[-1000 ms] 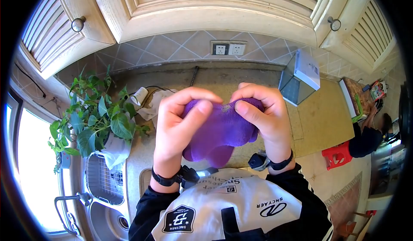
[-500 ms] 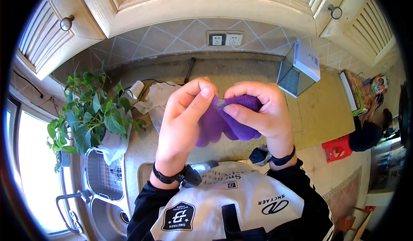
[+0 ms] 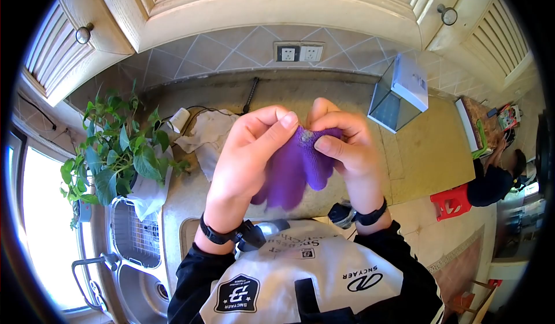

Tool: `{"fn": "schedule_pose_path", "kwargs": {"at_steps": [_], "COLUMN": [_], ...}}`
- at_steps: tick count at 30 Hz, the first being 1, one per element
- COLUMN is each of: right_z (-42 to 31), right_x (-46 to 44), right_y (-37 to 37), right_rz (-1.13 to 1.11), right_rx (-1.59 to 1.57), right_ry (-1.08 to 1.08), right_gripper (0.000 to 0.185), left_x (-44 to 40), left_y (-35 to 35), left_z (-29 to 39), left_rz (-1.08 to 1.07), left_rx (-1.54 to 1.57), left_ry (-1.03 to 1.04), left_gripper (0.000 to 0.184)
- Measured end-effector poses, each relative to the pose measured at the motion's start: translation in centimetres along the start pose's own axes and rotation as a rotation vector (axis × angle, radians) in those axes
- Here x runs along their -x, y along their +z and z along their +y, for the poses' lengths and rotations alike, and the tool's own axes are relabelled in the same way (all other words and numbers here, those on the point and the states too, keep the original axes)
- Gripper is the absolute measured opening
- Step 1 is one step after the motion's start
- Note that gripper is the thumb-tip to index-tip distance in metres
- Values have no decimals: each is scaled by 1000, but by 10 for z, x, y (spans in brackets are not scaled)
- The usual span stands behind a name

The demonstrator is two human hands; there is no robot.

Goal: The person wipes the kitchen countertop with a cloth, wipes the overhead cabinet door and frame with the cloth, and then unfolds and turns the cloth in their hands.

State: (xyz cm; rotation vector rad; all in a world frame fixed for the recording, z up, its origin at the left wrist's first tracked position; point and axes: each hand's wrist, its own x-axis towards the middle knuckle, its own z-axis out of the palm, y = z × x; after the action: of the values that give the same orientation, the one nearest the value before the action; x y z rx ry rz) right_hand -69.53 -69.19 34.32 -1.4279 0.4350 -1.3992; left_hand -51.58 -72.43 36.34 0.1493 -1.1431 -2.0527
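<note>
Between my two hands hangs a purple knitted glove (image 3: 315, 165), with a small greyish patch at its upper edge. My left hand (image 3: 251, 153) is closed, thumb and fingers pinching that edge from the left. On the other side, my right hand (image 3: 345, 136) pinches the edge close to the grey patch. Finger-like lobes of the glove dangle below, the left ones smeared by motion. Both hands are held up over the counter, in front of my chest.
A leafy potted plant (image 3: 115, 156) stands left, near the sink (image 3: 139, 292) and a wire dish rack (image 3: 136, 234). A crumpled cloth (image 3: 205, 142) lies on the counter. A glass tank (image 3: 396, 95) stands at right. Beyond are a red stool (image 3: 450, 202) and another person (image 3: 491, 182).
The glove, earlier bunched against my right hand, now hangs more freely with its lobes pointing down. My right fingers have shifted their pinch slightly, and the whole view has moved a little.
</note>
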Motion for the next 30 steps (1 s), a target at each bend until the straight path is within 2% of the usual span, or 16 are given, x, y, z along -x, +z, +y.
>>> {"fn": "schedule_pose_path", "kwargs": {"at_steps": [2, 5, 6, 7, 9, 10, 13, 15, 17, 18, 19, 21, 23, 27, 29, 30], "right_z": [8, 17, 19, 21, 23, 25, 33, 33, 22, 10, 1, -21, -51, -85, -83, -80], "right_x": [2, 3, 4, 5, 12, 18, 34, 36, 38, 33, 30, 26, 8, -28, -38, -41], "right_y": [-2, 2, 4, 5, 9, 13, 8, 0, -12, -18, -31, -61, -86, -111, -107, -112], "right_rz": [38, 88, 140, 192, 260, 344, 480, 531, 581, 600, 609, 691, 830, 752, 740, 720], "right_rx": [-39, -85, -185, -282, -466, -504, -558, -586, -157, 117, 121, 912, 1072, 1603, 1701, 1676], "right_ry": [-60, -159, -161, -165, -101, -51, -23, -26, -5, -85, -87, -362, -519, -737, -654, -721], "right_gripper": [15, 15, 16, 17, 22, 24, 27, 28, 29, 27, 27, 23, 24, 33, 34, 34], "left_x": [-8, -22, -23, -27, -38, -44, -53, -65, -78, -83, -87, -96, -105, -139, -151, -154], "left_y": [14, 24, 22, 21, 21, 20, 20, 21, 22, 23, 25, 30, 35, 43, 37, 32], "left_z": [-7, -20, -23, -28, -41, -47, -64, -68, -66, -64, -61, -53, -43, -41, -45, -47], "left_rz": [244, 320, 322, 297, 500, 527, 526, 502, 462, 452, 360, 259, 209, 273, 302, 288], "left_rx": [-332, -528, -670, -666, -1295, -1358, -1571, -1567, -1607, -1604, -1642, -1669, -1756, -1956, -1979, -2029], "left_ry": [150, 272, 261, 264, 605, 737, 866, 895, 935, 933, 904, 872, 1017, 1051, 966, 981], "left_gripper": [12, 18, 30, 30, 42, 54, 55, 57, 46, 46, 43, 40, 39, 43, 46, 51]}}
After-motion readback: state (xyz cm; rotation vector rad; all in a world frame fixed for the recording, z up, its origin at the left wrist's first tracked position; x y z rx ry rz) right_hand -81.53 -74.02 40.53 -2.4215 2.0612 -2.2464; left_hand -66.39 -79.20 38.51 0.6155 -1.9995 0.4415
